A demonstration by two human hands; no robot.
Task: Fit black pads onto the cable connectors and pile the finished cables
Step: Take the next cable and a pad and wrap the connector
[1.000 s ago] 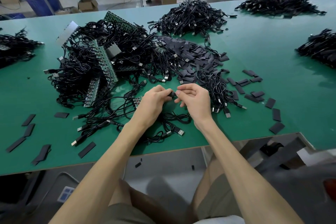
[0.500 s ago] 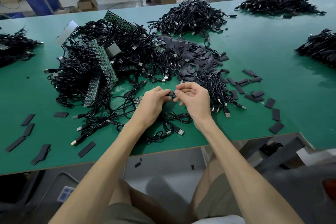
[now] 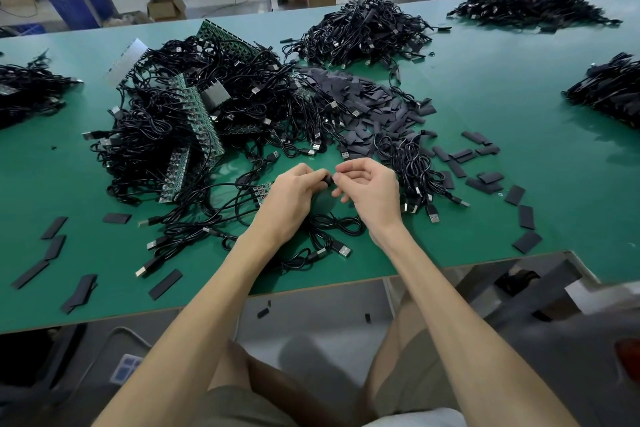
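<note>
far left on the green desk (image 3: 502,80) there's a left cable heap (image 3: 27,94) partly cut off by the edge. nearer on that side a few loose pads (image 3: 55,248) lie flat and apart from each other. next over is the big cable tangle (image 3: 156,135) with green circuit board strips (image 3: 199,114) buried in it and usb plugs poking out all round. a few cables trail from it toward the near edge, right up to the hands.

left hand (image 3: 291,199) and right hand (image 3: 372,194) are together in the middle with fingertips meeting, both pinching the same small black cable end (image 3: 327,179). can't tell if a pad is on it, the fingers hide too much. cable loops (image 3: 334,224) lie on the desk under the wrists, with a usb plug (image 3: 343,251) just beside them.

behind the hands sits the heap of black pads (image 3: 367,104), and farther back a middle cable pile (image 3: 363,31). just right of the right hand is a small cable bunch (image 3: 415,166), then scattered pads (image 3: 485,180) run toward the near right corner. two more on the right: a far cable pile (image 3: 533,9) and a right-edge cable pile (image 3: 609,90).
</note>
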